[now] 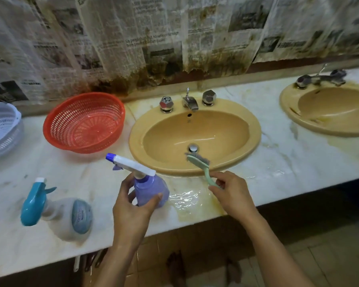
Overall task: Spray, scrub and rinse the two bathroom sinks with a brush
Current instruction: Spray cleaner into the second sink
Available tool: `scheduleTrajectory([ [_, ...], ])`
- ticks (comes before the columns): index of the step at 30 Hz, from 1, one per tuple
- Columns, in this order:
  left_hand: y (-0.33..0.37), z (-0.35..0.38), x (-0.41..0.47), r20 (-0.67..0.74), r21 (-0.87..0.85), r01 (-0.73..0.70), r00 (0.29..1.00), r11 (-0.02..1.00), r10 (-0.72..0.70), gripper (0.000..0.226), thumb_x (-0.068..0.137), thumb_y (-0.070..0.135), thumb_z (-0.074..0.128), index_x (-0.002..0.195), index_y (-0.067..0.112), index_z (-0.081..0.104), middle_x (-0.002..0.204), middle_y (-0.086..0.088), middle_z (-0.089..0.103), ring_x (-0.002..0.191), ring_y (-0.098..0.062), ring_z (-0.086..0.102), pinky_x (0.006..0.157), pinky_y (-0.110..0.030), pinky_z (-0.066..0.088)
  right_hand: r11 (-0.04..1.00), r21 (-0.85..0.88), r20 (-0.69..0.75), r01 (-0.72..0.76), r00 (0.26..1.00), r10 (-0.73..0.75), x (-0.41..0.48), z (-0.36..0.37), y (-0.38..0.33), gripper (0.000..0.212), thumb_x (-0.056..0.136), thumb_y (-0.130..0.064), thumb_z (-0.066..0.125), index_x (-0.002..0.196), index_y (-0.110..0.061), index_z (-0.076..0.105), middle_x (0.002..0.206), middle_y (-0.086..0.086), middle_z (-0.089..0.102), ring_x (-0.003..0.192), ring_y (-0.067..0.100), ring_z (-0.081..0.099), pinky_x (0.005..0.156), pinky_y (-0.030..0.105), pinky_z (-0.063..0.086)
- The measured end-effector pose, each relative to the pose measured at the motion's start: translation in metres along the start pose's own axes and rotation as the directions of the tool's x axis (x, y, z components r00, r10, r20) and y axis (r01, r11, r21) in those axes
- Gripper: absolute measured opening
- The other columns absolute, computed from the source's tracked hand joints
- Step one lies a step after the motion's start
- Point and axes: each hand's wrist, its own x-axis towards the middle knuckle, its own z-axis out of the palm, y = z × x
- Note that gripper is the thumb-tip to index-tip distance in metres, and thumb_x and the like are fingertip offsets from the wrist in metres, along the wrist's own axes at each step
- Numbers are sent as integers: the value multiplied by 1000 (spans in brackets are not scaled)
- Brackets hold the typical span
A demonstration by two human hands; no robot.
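**While one sink is getting its scrub, the other is waiting**

As the left hand (133, 206) is gripping the purple bottle (149, 189), fingers and thumb curled round its body, the right hand (230, 193) is pinching the brush (199, 164) by the end of its handle. The brush head is reaching forward from that hand into the near sink (226, 129), just short of the drain; whether the bristles are touching is unclear. A puddle is lying on the tabletop (278, 158) between the hands and the basin is glistening. So spraying here is looking done, scrubbing under way and rinsing outstanding. The far sink (286, 104), well off to the right of the right hand, is showing yellow stains round its rim. It is looking untouched, with all three steps probably left.
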Motion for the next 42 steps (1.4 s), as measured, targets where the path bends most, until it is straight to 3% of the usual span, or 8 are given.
scheduleTrajectory([
  [7, 23, 117, -44, 281, 59, -95, 957, 994, 75, 71, 72, 15, 92, 128, 44, 59, 126, 22, 66, 115, -7, 64, 80, -25, 58, 971, 78, -197, -224, 952, 235, -56, -106, 99, 40, 94, -20, 73, 133, -21, 66, 97, -5, 61, 82, 7, 58, 61, 12, 40],
  [10, 31, 171, -66, 347, 70, -127, 933, 989, 95, 70, 73, 18, 92, 127, 48, 58, 125, 27, 64, 113, 0, 63, 76, -17, 56, 954, 87, -265, -286, 917, 298, -79, -147, 147, 41, 93, -21, 73, 134, -21, 65, 96, -8, 60, 81, 6, 59, 59, 12, 41],
  [15, 41, 280, -110, 407, 98, -187, 904, 977, 132, 74, 73, 23, 93, 134, 43, 57, 130, 21, 64, 117, -7, 63, 87, -35, 60, 932, 72, -316, -356, 878, 359, -109, -232, 240, 43, 93, -24, 74, 135, -25, 64, 97, -10, 59, 82, 6, 59, 60, 16, 44],
  [21, 53, 368, -138, 387, 88, -205, 909, 975, 156, 73, 73, 22, 93, 134, 41, 57, 130, 20, 63, 117, -8, 62, 84, -34, 58, 926, 32, -336, -376, 869, 364, -105, -317, 305, 43, 94, -25, 73, 136, -27, 64, 96, -10, 59, 82, 5, 58, 61, 18, 44],
  [28, 57, 438, -110, 332, 95, -175, 934, 980, 134, 75, 73, 20, 92, 137, 37, 56, 132, 16, 62, 117, -10, 59, 79, -25, 51, 956, -7, -239, -295, 928, 285, -40, -367, 333, 41, 95, -25, 71, 136, -25, 64, 93, -10, 58, 78, 7, 59, 57, 14, 42],
  [32, 54, 479, -73, 272, 83, -128, 957, 988, 101, 74, 73, 14, 92, 135, 35, 57, 130, 16, 62, 114, -9, 60, 77, -20, 49, 970, -61, -198, -237, 955, 221, 21, -384, 343, 40, 94, -23, 72, 133, -26, 67, 90, -11, 59, 79, 9, 58, 69, 24, 52],
  [38, 56, 526, -27, 178, 107, -63, 983, 992, 43, 73, 74, 18, 92, 133, 36, 55, 131, 15, 59, 114, -12, 58, 77, -21, 47, 976, -126, -61, -179, 983, 173, 104, -397, 358, 38, 93, -22, 73, 130, -25, 69, 84, -11, 59, 77, 6, 57, 61, 14, 39],
  [42, 57, 540, -7, 128, 125, -45, 991, 991, 29, 74, 74, 18, 92, 136, 35, 55, 133, 14, 62, 116, -11, 59, 86, -32, 51, 985, -111, 28, -132, 990, 136, 155, -392, 361, 33, 91, -22, 73, 123, -28, 72, 78, -8, 63, 74, 9, 60, 63, 25, 46],
])
